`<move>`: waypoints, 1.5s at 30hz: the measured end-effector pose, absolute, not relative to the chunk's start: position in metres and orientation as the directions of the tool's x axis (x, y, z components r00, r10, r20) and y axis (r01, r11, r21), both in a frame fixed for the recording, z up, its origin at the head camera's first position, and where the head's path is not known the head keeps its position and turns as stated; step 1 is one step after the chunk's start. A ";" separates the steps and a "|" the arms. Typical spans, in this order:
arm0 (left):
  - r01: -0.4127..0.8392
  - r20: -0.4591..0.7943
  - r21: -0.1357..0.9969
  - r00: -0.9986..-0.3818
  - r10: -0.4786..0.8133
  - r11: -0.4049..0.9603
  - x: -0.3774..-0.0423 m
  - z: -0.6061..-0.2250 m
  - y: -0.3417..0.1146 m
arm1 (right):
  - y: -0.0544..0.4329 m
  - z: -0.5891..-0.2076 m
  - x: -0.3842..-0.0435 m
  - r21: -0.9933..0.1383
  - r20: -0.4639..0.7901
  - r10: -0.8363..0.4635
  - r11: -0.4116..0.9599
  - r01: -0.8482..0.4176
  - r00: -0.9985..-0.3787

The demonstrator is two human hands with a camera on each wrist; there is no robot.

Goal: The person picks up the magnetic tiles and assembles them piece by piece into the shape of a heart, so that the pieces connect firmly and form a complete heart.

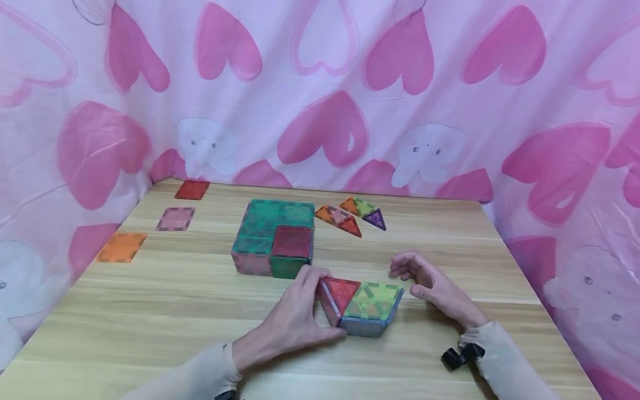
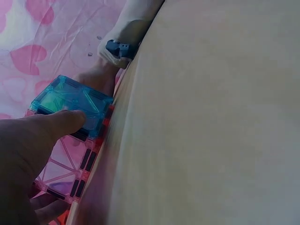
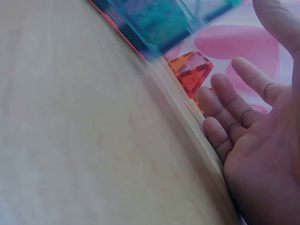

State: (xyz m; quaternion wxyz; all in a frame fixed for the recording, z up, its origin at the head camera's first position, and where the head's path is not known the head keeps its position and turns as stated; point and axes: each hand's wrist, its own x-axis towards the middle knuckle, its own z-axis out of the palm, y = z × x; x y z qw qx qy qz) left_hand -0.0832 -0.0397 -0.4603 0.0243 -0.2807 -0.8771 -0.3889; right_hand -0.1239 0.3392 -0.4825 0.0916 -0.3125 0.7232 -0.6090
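Note:
A low box of translucent magnetic tiles (image 1: 372, 308) stands on the wooden table, with a red triangle and yellow-green tiles on top and blue and pink sides. My left hand (image 1: 292, 319) grips its left end, thumb along the front and fingers behind. In the left wrist view the left thumb (image 2: 70, 121) presses on a blue side tile (image 2: 93, 101) beside a pink one (image 2: 63, 161). To the right of the box, my right hand (image 1: 435, 286) is apart from it, fingers loosely bent and holding nothing. Its palm (image 3: 267, 140) shows in the right wrist view.
Behind the box stands a larger green tile box (image 1: 260, 228) with a dark red square (image 1: 292, 241) at its front right corner. Small triangle tiles (image 1: 345, 222) lie beyond it. Red (image 1: 192, 190), pink (image 1: 176, 219) and orange square tiles (image 1: 121, 248) lie along the left edge.

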 end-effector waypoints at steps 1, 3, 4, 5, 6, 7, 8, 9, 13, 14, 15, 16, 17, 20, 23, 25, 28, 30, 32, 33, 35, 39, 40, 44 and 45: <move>0.500 0.254 0.673 -0.848 0.465 0.545 -0.081 -0.460 -0.044 | 0.339 -0.481 -0.124 -0.940 0.244 -0.559 0.065 -0.335 -0.792; 0.475 0.243 0.682 -0.865 0.440 0.556 -0.078 -0.459 -0.055 | 0.338 -0.480 -0.124 -0.944 0.231 -0.552 0.073 -0.322 -0.801; 0.460 0.236 0.689 -0.873 0.426 0.560 -0.077 -0.459 -0.061 | 0.337 -0.479 -0.123 -0.946 0.223 -0.548 0.078 -0.315 -0.806; 0.448 0.234 0.693 -0.880 0.413 0.564 -0.076 -0.459 -0.067 | 0.337 -0.479 -0.123 -0.947 0.218 -0.544 0.083 -0.310 -0.811; 0.439 0.232 0.698 -0.886 0.401 0.566 -0.076 -0.459 -0.073 | 0.337 -0.479 -0.123 -0.947 0.216 -0.541 0.087 -0.310 -0.813; 0.431 0.230 0.701 -0.891 0.391 0.569 -0.075 -0.459 -0.080 | 0.337 -0.479 -0.123 -0.947 0.215 -0.537 0.091 -0.309 -0.816; 0.427 0.231 0.701 -0.894 0.384 0.571 -0.075 -0.459 -0.086 | 0.337 -0.479 -0.123 -0.947 0.214 -0.535 0.092 -0.309 -0.817; 0.429 0.239 0.698 -0.894 0.378 0.573 -0.075 -0.460 -0.093 | 0.338 -0.480 -0.123 -0.947 0.214 -0.533 0.093 -0.308 -0.819; 0.443 0.272 0.674 -0.893 0.358 0.592 -0.076 -0.462 -0.120 | 0.339 -0.479 -0.123 -0.947 0.210 -0.533 0.098 -0.306 -0.820; 0.448 0.283 0.668 -0.891 0.354 0.595 -0.077 -0.463 -0.126 | 0.339 -0.479 -0.123 -0.947 0.210 -0.533 0.097 -0.306 -0.820; 0.453 0.293 0.663 -0.890 0.350 0.596 -0.078 -0.463 -0.133 | 0.339 -0.479 -0.123 -0.948 0.208 -0.534 0.098 -0.304 -0.820; 0.450 0.296 0.660 -0.892 0.342 0.602 -0.078 -0.464 -0.140 | 0.339 -0.479 -0.123 -0.948 0.207 -0.535 0.098 -0.303 -0.819; 0.452 0.304 0.655 -0.891 0.336 0.606 -0.079 -0.464 -0.147 | 0.339 -0.479 -0.123 -0.948 0.205 -0.536 0.098 -0.302 -0.819; 0.461 0.347 0.632 -0.887 0.305 0.623 -0.082 -0.465 -0.166 | 0.338 -0.479 -0.123 -0.949 0.198 -0.536 0.105 -0.297 -0.821; 0.468 0.390 0.641 -0.881 0.267 0.609 -0.087 -0.466 -0.180 | 0.339 -0.478 -0.123 -0.950 0.183 -0.527 0.122 -0.287 -0.830; 0.456 0.398 0.661 -0.886 0.237 0.596 -0.091 -0.466 -0.186 | 0.339 -0.477 -0.122 -0.950 0.177 -0.520 0.133 -0.284 -0.836; 0.429 0.396 0.680 -0.897 0.194 0.594 -0.095 -0.466 -0.191 | 0.339 -0.477 -0.122 -0.948 0.174 -0.511 0.144 -0.283 -0.842; 0.416 0.391 0.677 -0.902 0.183 0.607 -0.097 -0.466 -0.193 | 0.337 -0.477 -0.122 -0.946 0.178 -0.504 0.149 -0.289 -0.845; 0.424 0.384 0.677 -0.901 0.203 0.602 -0.101 -0.465 -0.193 | 0.336 -0.479 -0.122 -0.943 0.178 -0.475 0.166 -0.287 -0.862; 0.434 0.382 0.673 -0.897 0.221 0.599 -0.103 -0.465 -0.193 | 0.335 -0.480 -0.122 -0.941 0.181 -0.453 0.180 -0.288 -0.873; 0.451 0.367 0.665 -0.891 0.266 0.595 -0.107 -0.465 -0.192 | 0.331 -0.483 -0.124 -0.935 0.190 -0.403 0.204 -0.290 -0.895; 0.465 0.334 0.649 -0.885 0.325 0.602 -0.116 -0.464 -0.190 | 0.317 -0.487 -0.133 -0.919 0.234 -0.318 0.238 -0.316 -0.919; 0.461 0.325 0.652 -0.887 0.327 0.602 -0.118 -0.464 -0.189 | 0.313 -0.488 -0.136 -0.914 0.249 -0.308 0.239 -0.328 -0.918; 0.450 0.317 0.685 -0.892 0.322 0.572 -0.123 -0.464 -0.189 | 0.296 -0.489 -0.152 -0.889 0.315 -0.273 0.251 -0.383 -0.909; 0.449 0.316 0.690 -0.893 0.321 0.568 -0.124 -0.464 -0.189 | 0.291 -0.489 -0.156 -0.883 0.326 -0.259 0.260 -0.390 -0.909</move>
